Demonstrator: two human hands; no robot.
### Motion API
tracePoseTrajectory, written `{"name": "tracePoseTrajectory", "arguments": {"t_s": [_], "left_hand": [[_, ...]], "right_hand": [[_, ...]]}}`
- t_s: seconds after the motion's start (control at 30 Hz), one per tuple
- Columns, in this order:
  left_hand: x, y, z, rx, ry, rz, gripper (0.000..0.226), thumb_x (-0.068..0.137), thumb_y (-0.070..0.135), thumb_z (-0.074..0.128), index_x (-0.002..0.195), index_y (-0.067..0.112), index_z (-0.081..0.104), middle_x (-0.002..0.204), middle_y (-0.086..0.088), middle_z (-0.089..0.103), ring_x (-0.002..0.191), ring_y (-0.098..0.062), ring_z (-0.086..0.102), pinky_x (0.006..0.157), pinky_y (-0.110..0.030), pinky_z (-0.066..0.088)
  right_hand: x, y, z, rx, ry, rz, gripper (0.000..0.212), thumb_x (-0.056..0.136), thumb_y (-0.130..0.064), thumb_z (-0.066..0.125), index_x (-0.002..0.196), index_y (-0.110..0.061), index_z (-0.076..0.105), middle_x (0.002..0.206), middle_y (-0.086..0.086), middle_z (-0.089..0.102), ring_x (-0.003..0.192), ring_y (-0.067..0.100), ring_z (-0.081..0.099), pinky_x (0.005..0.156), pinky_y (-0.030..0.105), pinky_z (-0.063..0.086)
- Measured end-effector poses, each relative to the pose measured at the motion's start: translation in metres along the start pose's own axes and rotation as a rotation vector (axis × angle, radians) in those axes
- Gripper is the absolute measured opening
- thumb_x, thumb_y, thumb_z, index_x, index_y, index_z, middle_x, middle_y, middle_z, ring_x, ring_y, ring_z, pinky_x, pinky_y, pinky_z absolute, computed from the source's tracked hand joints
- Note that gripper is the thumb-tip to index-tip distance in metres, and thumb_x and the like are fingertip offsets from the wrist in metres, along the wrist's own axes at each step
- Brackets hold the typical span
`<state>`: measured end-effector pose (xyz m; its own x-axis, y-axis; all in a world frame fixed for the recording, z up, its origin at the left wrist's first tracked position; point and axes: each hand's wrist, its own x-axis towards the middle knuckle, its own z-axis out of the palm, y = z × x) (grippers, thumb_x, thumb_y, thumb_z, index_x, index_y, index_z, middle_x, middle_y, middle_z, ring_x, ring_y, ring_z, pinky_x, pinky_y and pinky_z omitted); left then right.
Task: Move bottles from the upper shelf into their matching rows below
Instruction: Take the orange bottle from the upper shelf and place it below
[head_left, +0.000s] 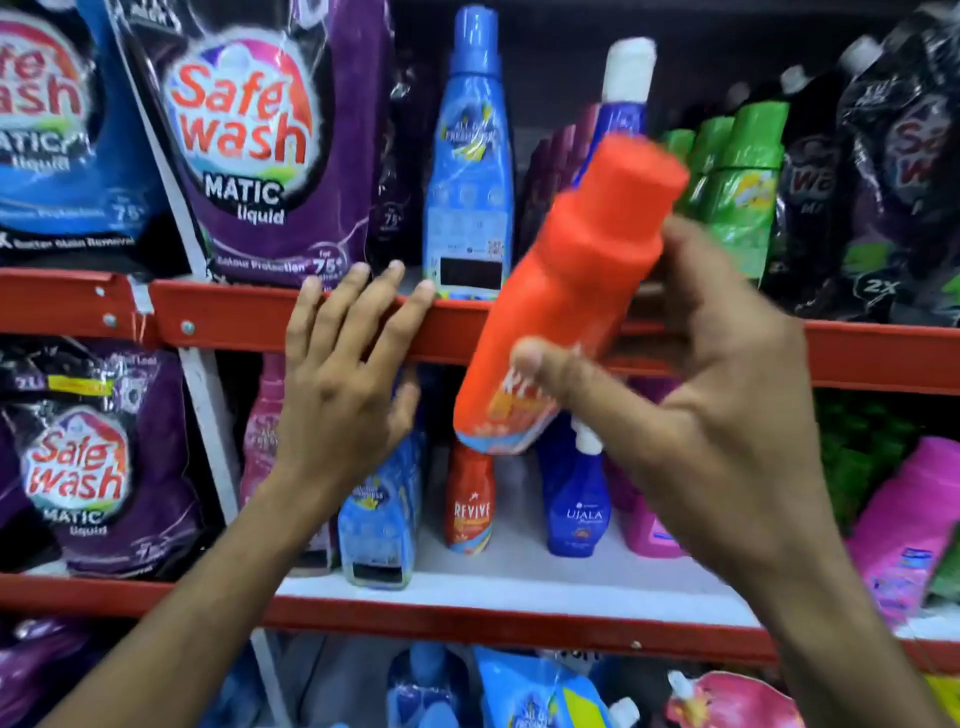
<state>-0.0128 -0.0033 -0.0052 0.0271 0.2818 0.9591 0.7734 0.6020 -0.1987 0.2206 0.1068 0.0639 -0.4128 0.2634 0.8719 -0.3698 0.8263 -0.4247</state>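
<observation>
Right hand (696, 395) grips smooth orange bottle (566, 291)

Held bottle (561, 296) before upper shelf (883, 353)

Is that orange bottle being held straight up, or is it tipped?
Tipped. The orange bottle leans with its cap up and to the right and its base down-left, gripped in the right hand in front of the shelf edge.

Shop: stocked detergent shelves (519, 587)
</observation>
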Motion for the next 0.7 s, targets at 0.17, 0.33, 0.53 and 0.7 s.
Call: {"name": "tracePoseTrajectory", "arguments": {"t_s": [0.17, 0.33, 0.53, 0.7], "left_hand": [[0.004, 0.001, -0.001, 0.005, 0.023, -0.020, 0.077, 0.081, 0.008, 0.064, 0.153, 0.024, 0.040, 0.153, -0.006, 0.053, 0.145, -0.027, 0.042, 0.129, -0.051, 0.022], [0.002, 0.008, -0.002, -0.026, 0.033, -0.076, 0.071, 0.082, 0.011, 0.065, 0.149, 0.022, 0.046, 0.146, -0.006, 0.057, 0.143, -0.027, 0.042, 0.129, -0.055, 0.023], [0.005, 0.015, -0.003, -0.062, 0.005, -0.125, 0.071, 0.079, 0.012, 0.066, 0.147, 0.021, 0.048, 0.141, -0.007, 0.058, 0.143, -0.027, 0.042, 0.130, -0.056, 0.019], [0.006, 0.017, -0.004, -0.094, 0.006, -0.146, 0.072, 0.078, 0.011, 0.067, 0.146, 0.022, 0.048, 0.139, -0.006, 0.059, 0.142, -0.027, 0.043, 0.131, -0.055, 0.017]], "right_hand": [[-0.057, 0.047, 0.031, -0.016, -0.189, 0.204, 0.066, 0.073, -0.044, 0.084, 0.131, -0.028, 0.059, 0.115, -0.013, 0.073, 0.100, 0.005, 0.070, 0.089, 0.032, 0.058], [-0.088, 0.107, 0.074, -0.129, -0.288, 0.368, 0.062, 0.072, -0.040, 0.085, 0.127, -0.029, 0.057, 0.112, -0.008, 0.072, 0.095, 0.008, 0.067, 0.084, 0.028, 0.053], [-0.104, 0.153, 0.108, -0.209, -0.329, 0.451, 0.059, 0.069, -0.046, 0.081, 0.120, -0.032, 0.055, 0.103, -0.007, 0.074, 0.090, 0.021, 0.072, 0.077, 0.038, 0.058], [-0.109, 0.165, 0.115, -0.228, -0.375, 0.448, 0.053, 0.069, -0.042, 0.080, 0.115, -0.031, 0.056, 0.102, -0.005, 0.075, 0.089, 0.023, 0.072, 0.072, 0.030, 0.054]]}}
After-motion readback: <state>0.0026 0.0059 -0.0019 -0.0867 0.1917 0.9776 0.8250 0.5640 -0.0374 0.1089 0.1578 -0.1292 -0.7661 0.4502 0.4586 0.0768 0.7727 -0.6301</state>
